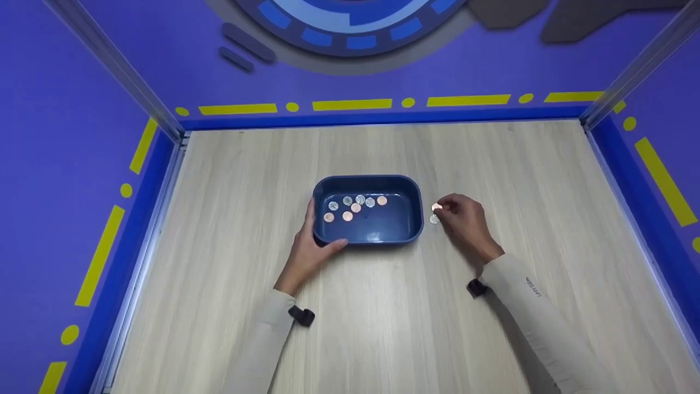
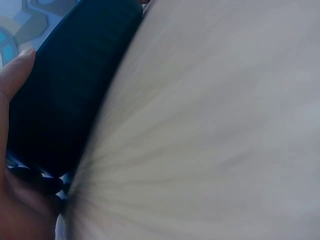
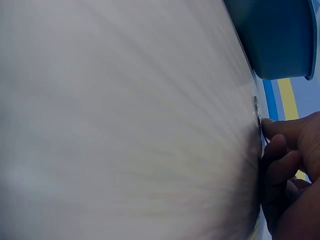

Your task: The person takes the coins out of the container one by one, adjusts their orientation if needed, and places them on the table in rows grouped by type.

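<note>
Right hand (image 1: 465, 221): fingers (image 3: 280, 150) curled, tips pinching a copper-coloured coin (image 1: 436, 207) just off the worktop; palm down, wrist bent inward, forearm running back toward the near right corner. A second, silver-coloured coin (image 1: 434, 219) lies flat on the worktop just under the fingertips; whether the fingers touch it cannot be told. Both coins sit just beside the tray's right wall, near the middle of the worktop.

Left hand (image 1: 313, 249): fingers wrapped round the near left corner of the tray (image 1: 413, 219), thumb (image 1: 334, 244) along the near wall, the remaining fingers up the left wall; grip closed on the tray. Forearm angled back toward the near edge.

Sleeves (image 1: 533, 306): pale beige, smooth knit, close-fitting to the wrist; a small black device strapped at each cuff.

Tray: dark blue, rectangular with rounded corners, low walls with a rolled rim, smooth glossy finish like plastic. It rests flat at the middle of the worktop, long side parallel to the near edge.

Coins in tray (image 1: 355, 207): round flat discs, mixed silver and copper tones, shiny, scattered along the far left part of the tray floor, some touching.

Worktop (image 1: 219, 219): pale wood-grain surface, matt, grain running from the near edge to the far edge.

Surround (image 1: 65, 137): purple walls with yellow dashes and dots, metal rails at the corners.
</note>
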{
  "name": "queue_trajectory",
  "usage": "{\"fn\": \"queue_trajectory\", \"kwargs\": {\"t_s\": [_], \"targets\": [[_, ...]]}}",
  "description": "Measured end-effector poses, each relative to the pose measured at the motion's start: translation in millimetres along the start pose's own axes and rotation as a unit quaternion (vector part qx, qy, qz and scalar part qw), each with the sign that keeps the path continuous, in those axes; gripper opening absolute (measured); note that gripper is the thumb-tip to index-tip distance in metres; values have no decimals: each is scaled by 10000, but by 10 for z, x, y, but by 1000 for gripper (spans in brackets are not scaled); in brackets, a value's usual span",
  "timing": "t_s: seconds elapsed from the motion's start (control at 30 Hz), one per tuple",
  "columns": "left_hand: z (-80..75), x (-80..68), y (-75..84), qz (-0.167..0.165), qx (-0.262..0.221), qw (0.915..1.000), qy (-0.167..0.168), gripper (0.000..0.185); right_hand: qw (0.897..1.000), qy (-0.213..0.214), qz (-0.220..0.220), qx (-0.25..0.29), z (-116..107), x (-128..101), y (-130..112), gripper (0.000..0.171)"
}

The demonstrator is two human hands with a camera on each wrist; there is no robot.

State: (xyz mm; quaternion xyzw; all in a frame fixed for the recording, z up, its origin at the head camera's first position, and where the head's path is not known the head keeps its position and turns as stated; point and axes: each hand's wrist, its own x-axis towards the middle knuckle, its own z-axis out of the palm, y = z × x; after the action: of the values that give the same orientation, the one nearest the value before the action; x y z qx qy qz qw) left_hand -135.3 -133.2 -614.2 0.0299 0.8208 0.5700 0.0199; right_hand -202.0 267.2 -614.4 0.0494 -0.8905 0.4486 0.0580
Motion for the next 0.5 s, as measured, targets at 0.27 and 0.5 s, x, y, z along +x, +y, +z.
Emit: {"fn": "queue_trajectory", "kwargs": {"t_s": [0.27, 0.5], "targets": [[-2, -14, -2, -33, 36, 10000, 12, 131, 9989, -387, 209, 175, -64, 10, -39, 16], [-15, -1, 9, 110, 19, 9999, -17, 130, 9941, -652, 470, 732, -215, 38, -161, 21]]}}
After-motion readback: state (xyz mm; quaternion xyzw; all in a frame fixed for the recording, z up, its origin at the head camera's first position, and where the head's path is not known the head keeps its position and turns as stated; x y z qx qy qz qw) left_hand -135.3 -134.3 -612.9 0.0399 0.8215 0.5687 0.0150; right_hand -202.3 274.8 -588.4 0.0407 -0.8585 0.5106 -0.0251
